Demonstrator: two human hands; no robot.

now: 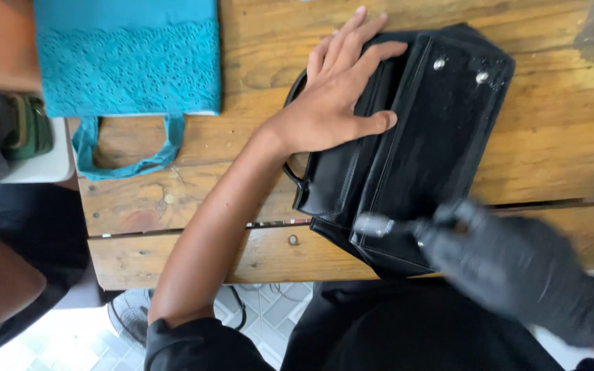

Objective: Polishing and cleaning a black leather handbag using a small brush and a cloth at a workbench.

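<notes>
black handbag (pixel 421 137) under blurred right hand (pixel 517 275)

right hand (pixel 517 268): gloved, motion-blurred; grip unreadable
tool tip (pixel 374 225): pale, smeared; kind unclear
black bag (pixel 414 137): partly under left hand (pixel 338 96)
teal bag (pixel 128 58): top cut off
bag handle (pixel 295 168): mostly hidden

The left hand (pixel 335 96) is bare and flat, fingers spread wide; the right hand (pixel 517 268) wears a dark glove, blurry, fingers curled.
</notes>
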